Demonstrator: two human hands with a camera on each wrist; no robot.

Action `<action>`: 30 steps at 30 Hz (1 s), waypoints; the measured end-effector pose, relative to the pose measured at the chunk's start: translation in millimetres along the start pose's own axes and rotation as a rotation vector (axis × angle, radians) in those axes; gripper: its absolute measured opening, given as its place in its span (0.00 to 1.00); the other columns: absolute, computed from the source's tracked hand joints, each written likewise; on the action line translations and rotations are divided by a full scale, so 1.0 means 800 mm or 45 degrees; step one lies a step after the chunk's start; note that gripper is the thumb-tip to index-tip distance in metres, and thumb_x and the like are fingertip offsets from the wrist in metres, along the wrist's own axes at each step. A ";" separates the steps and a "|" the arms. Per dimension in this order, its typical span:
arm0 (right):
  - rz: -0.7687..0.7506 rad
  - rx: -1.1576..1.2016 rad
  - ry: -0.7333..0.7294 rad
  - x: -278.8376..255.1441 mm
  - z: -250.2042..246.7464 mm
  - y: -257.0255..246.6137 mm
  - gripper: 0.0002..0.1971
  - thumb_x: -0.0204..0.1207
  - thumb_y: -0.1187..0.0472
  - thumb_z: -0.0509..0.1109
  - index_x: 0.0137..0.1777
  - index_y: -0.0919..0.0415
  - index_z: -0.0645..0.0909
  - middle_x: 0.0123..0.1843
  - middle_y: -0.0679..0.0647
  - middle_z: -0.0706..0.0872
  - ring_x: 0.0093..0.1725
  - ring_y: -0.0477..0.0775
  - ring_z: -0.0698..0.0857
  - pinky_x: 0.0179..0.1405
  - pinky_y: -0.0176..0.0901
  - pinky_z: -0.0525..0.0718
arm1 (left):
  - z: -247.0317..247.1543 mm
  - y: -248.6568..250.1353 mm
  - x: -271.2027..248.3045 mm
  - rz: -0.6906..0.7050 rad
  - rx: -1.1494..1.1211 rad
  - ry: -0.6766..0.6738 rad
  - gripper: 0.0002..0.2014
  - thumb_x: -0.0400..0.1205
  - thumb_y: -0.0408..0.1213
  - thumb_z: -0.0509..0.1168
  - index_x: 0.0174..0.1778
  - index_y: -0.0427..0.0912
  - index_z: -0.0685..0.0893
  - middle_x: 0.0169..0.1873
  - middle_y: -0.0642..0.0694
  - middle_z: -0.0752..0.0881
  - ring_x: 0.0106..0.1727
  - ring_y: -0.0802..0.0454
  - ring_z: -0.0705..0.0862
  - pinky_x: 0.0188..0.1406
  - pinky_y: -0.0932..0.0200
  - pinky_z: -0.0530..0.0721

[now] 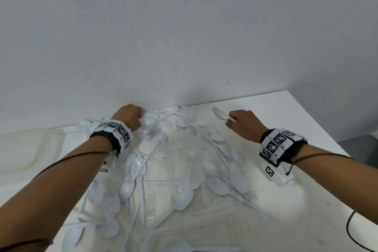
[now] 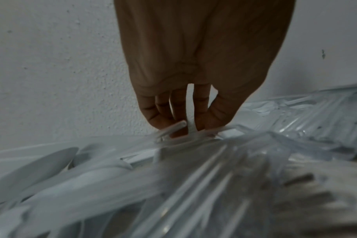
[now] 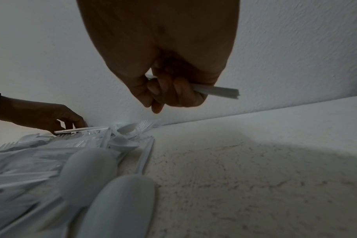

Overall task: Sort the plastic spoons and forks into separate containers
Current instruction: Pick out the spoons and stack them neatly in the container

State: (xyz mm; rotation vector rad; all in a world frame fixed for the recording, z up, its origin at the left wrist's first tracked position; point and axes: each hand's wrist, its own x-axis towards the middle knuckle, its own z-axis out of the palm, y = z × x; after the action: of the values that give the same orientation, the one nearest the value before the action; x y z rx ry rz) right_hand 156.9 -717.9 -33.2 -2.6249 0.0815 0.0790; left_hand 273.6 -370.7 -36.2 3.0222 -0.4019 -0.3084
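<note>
A heap of white plastic spoons (image 1: pixel 126 189) and clear forks (image 1: pixel 150 205) covers the middle of the white table (image 1: pixel 286 112). My left hand (image 1: pixel 131 116) reaches into the heap's far end by the wall. Its fingertips (image 2: pixel 163 122) pinch the handle of a clear fork (image 3: pixel 81 129), which the right wrist view shows just above the heap. My right hand (image 1: pixel 243 122) hovers over bare table right of the heap, gripping a white spoon (image 1: pixel 219 113) by its handle (image 3: pixel 216 91). The spoon's bowl points left and away.
A translucent tray-like container (image 1: pixel 26 149) lies at the table's left edge. Another container's rim (image 1: pixel 184 246), with a spoon in it, shows at the bottom. The wall (image 1: pixel 184 47) stands right behind the heap. A black cable (image 1: pixel 351 229) curls at the lower right.
</note>
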 end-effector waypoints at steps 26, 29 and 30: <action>-0.389 -0.342 -0.503 0.046 0.023 -0.036 0.25 0.74 0.74 0.60 0.66 0.51 0.78 0.53 0.51 0.73 0.53 0.58 0.79 0.54 0.52 0.79 | -0.014 -0.009 -0.021 0.281 -0.180 0.150 0.04 0.84 0.29 0.54 0.46 0.41 0.67 0.38 0.39 0.84 0.38 0.37 0.80 0.39 0.45 0.79; -0.410 -0.439 -0.548 0.051 0.028 -0.039 0.25 0.74 0.75 0.59 0.68 0.53 0.76 0.55 0.56 0.74 0.50 0.62 0.80 0.49 0.52 0.79 | -0.018 -0.006 -0.030 0.330 -0.232 0.188 0.05 0.85 0.31 0.55 0.45 0.41 0.67 0.34 0.42 0.81 0.35 0.40 0.79 0.33 0.53 0.73; -0.435 -0.484 -0.546 0.051 0.029 -0.040 0.24 0.75 0.74 0.60 0.68 0.53 0.75 0.56 0.57 0.73 0.49 0.63 0.79 0.47 0.51 0.78 | -0.019 -0.005 -0.033 0.347 -0.243 0.197 0.05 0.86 0.32 0.55 0.45 0.40 0.68 0.34 0.42 0.81 0.35 0.39 0.79 0.33 0.52 0.73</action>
State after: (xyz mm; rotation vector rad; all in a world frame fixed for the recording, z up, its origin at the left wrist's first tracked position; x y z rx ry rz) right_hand 199.2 -680.6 -40.5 -2.8845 -0.5796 0.5828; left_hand 252.9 -359.2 -16.8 2.7364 -0.7162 -0.0872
